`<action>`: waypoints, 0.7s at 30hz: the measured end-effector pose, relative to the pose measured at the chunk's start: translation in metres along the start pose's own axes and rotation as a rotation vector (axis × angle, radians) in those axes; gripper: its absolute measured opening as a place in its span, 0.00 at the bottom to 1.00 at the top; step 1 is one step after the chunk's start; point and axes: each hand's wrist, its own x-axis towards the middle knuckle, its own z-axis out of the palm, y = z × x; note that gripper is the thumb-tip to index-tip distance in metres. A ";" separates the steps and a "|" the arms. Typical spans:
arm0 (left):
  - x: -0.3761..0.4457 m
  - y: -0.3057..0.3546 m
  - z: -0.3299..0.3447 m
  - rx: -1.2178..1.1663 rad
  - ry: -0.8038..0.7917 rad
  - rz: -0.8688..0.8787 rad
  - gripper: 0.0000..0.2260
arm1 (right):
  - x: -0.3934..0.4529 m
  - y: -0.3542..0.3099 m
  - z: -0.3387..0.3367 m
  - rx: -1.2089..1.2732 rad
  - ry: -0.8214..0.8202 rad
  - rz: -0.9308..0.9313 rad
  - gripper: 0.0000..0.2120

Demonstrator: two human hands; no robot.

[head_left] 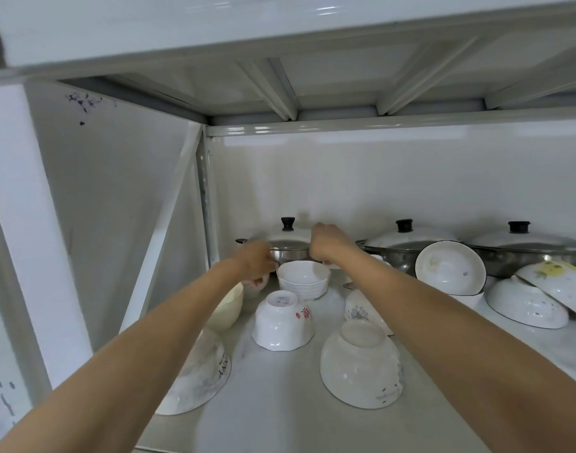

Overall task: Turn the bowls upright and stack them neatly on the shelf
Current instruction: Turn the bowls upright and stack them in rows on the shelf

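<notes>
Marbled bowl [195,377]: we see it upside down at the shelf's [280,416] front left edge, under our left forearm.
Cream bowl [226,310]: behind it along the left edge, tilted, partly hidden by the arm.
Left hand [255,261]: our fingers curl over a small red-patterned bowl [255,284] near the back left corner; how firmly they hold it we cannot tell.
Labelled bowl [281,322]: inverted, mid-shelf, just in front of the ribbed bowl [303,278], which already stands upright.
Right hand [327,245]: fingers curled downward beside the ribbed bowl's right rim; something white shows under them, but whether it is pinched we cannot tell.
Speckled bowl [361,364]: inverted near the front, beneath our right forearm.
Dark-rimmed bowl [450,268]: leaning on edge against a lidded pot [407,245] at the back.
Right-edge bowls [526,305]: one inverted, another propped on it.
Risk: we judge our forearms, passing low over the front bowls, could knock them off the front edge; the leaning bowl could slide if the pots are jarred.
</notes>
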 end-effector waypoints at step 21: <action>-0.052 0.013 0.028 -0.415 -0.419 -0.490 0.29 | -0.050 -0.002 0.037 0.408 -0.678 0.256 0.28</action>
